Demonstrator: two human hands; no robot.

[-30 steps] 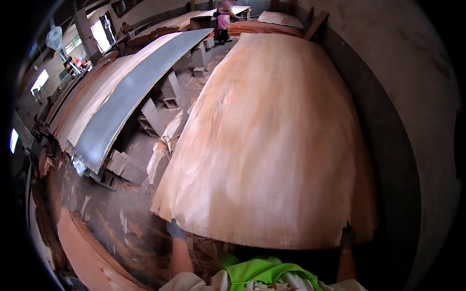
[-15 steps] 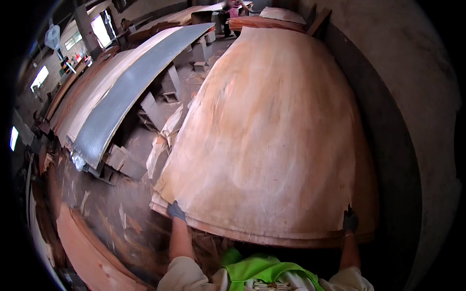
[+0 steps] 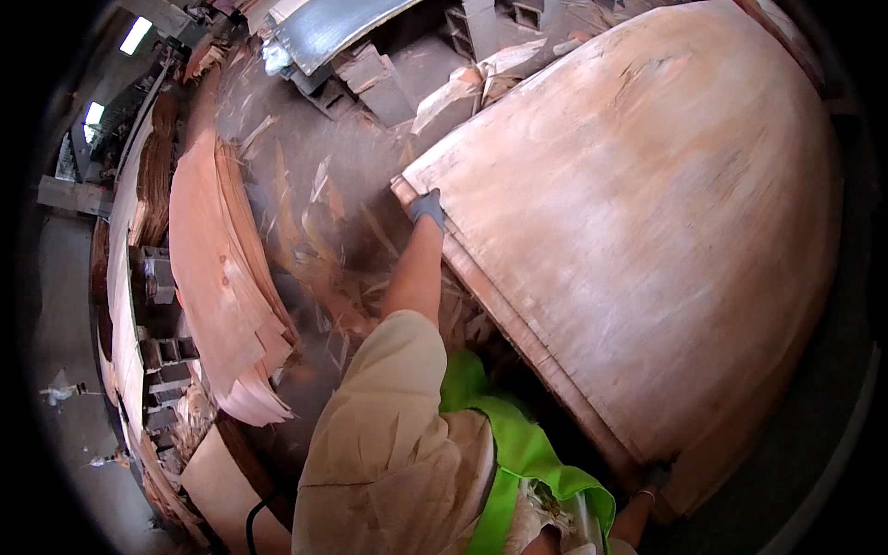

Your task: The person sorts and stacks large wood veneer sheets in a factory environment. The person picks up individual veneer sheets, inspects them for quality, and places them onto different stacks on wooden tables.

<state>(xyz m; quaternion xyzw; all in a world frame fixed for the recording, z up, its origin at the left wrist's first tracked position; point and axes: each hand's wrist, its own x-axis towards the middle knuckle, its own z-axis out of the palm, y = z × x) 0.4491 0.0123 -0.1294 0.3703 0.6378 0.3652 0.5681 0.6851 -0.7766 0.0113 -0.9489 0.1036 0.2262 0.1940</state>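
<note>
A broad, pale tan wood veneer sheet [image 3: 647, 213] lies on top of a stack of similar sheets [image 3: 532, 356], whose layered edge faces me. My left hand [image 3: 426, 207], in a grey glove, is closed around the sheet's near left corner. At the near right corner my right hand [image 3: 655, 476], in a dark glove, grips the same edge. Shadow hides much of the right hand's fingers. How many layers lie within each grip cannot be seen.
Another stack of reddish veneer sheets [image 3: 217, 268] stands to the left. Scraps of veneer [image 3: 319, 203] litter the floor between the stacks. Concrete blocks [image 3: 375, 83] and a grey-topped panel [image 3: 338, 28] are at the back. A dark wall runs along the right.
The view has swung to the left and tilted, so the big sheet now sits further right and slanted. Both hands stay at its near edge.
</note>
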